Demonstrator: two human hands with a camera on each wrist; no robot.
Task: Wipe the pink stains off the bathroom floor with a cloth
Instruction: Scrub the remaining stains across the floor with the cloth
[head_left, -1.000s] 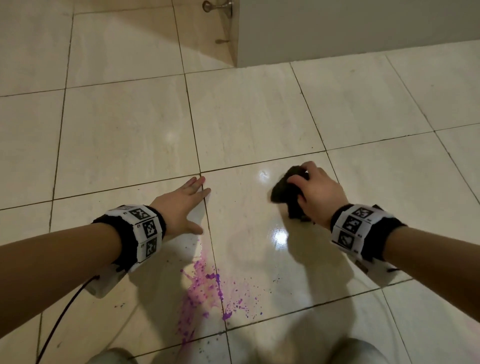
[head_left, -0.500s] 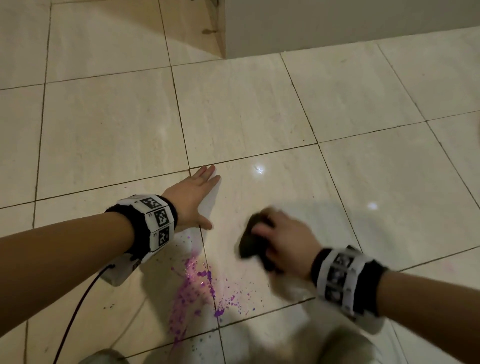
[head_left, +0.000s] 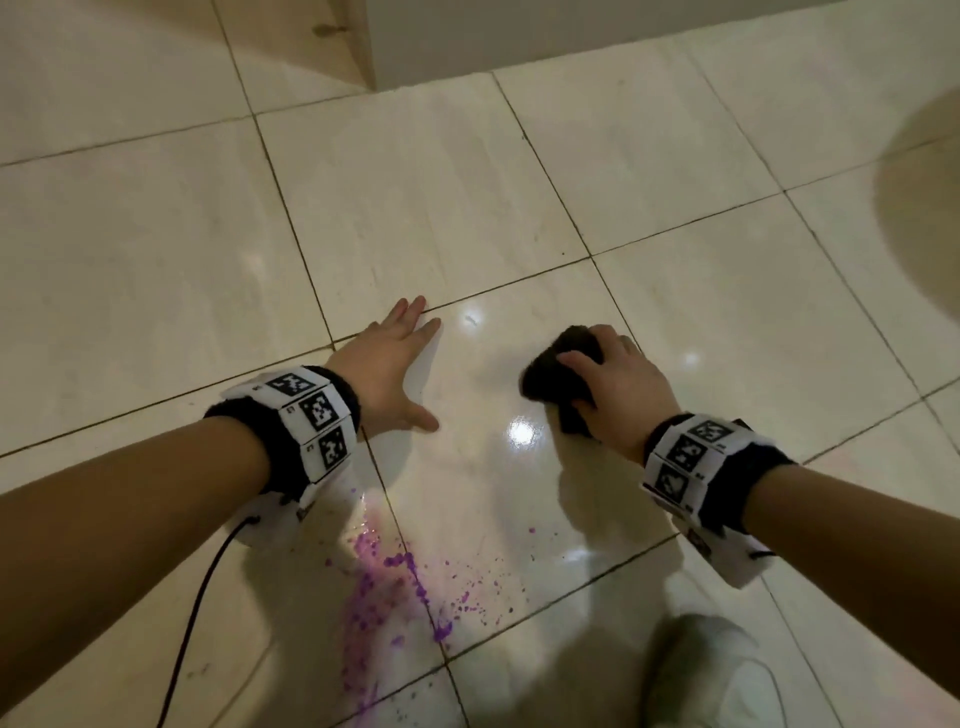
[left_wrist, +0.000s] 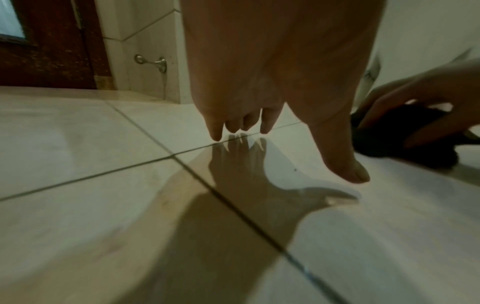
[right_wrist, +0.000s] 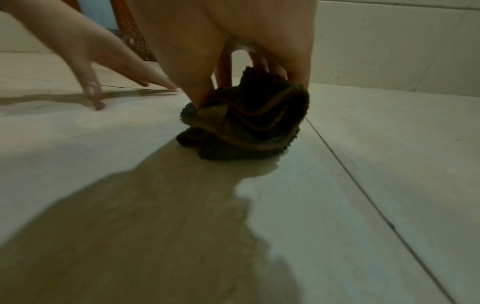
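Observation:
A dark bunched cloth (head_left: 558, 371) (right_wrist: 249, 123) (left_wrist: 405, 142) presses on the glossy beige floor tile (head_left: 467, 208), gripped from above by my right hand (head_left: 613, 384). Pink-purple stains (head_left: 395, 587) spatter the floor nearer to me, across a grout line, behind both hands. My left hand (head_left: 389, 369) lies flat on the tile left of the cloth, fingers straight and thumb spread; its fingertips (left_wrist: 265, 125) touch the floor in the left wrist view. In the right wrist view the left hand (right_wrist: 103, 67) props at the left.
A wall corner (head_left: 374, 47) rises at the back, with a metal door stop (left_wrist: 153, 61) and a dark wooden door (left_wrist: 46, 41) beside it. A black cable (head_left: 208, 597) trails from my left wrist. My light shoe (head_left: 711, 670) stands at lower right.
My right hand drew the cloth back toward me and the stain, then pushed it away again to the far side of the tile. The left hand stayed flat on the floor.

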